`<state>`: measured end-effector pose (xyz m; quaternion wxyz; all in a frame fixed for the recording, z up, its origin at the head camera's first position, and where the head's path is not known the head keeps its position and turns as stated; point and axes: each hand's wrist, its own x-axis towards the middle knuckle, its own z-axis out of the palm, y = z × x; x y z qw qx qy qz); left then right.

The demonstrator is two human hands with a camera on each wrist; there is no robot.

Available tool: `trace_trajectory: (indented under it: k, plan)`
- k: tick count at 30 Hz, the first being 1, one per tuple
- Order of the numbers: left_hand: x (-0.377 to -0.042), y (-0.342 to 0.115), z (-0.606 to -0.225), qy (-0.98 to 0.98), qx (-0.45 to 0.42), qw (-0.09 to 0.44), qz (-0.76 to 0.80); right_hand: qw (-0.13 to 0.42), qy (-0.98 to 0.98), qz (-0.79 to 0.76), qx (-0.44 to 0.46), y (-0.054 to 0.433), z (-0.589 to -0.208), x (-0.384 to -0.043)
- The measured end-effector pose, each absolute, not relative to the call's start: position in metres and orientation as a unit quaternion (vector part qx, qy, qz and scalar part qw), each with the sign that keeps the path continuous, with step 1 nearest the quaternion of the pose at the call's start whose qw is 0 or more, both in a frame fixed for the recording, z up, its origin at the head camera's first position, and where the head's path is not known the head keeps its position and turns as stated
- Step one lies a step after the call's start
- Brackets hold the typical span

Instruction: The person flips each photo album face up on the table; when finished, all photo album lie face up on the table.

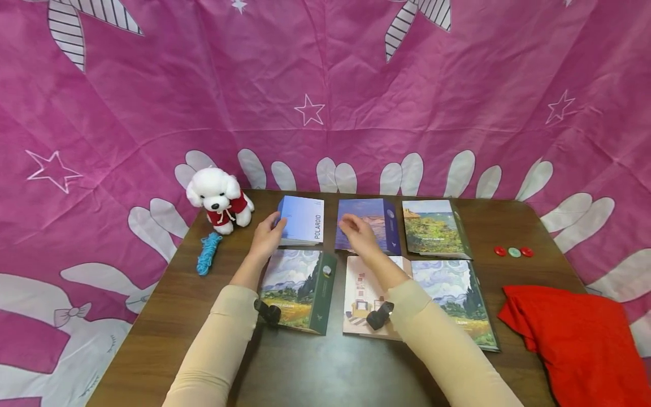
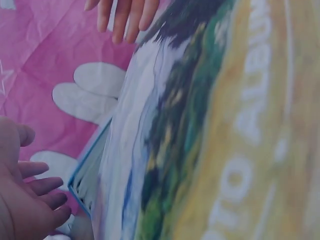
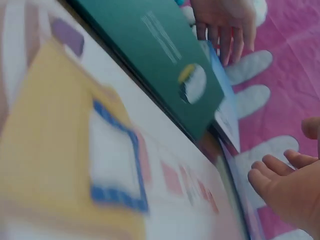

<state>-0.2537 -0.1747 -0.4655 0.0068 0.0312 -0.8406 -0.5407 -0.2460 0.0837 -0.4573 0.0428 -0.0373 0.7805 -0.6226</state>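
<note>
Cream sleeves (image 1: pixel 218 339) forward, left hand (image 1: pixel 267 233) and right hand (image 1: pixel 360 235) apart.

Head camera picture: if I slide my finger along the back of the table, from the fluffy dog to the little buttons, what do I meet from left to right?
White toy dog, blue POLAROID book, purple book, photo album with a house, red button, pale green button, another red button.
</note>
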Motion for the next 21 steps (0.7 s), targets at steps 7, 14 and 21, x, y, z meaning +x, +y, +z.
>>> trace_trajectory:
  k: [7,14,21]
  plan:
    - [-0.251,-0.154,-0.457,-0.846,-0.006,0.027,-0.532,0.033,0.780,-0.624,-0.032,0.118,-0.449,-0.243]
    - [-0.246,-0.124,-0.451,-0.836,-0.048,0.008,-0.546,0.022,0.780,-0.625,-0.016,0.149,-0.445,-0.239]
    - [-0.242,-0.103,-0.456,-0.817,-0.071,0.005,-0.573,0.020,0.768,-0.640,0.021,0.173,-0.448,-0.237]
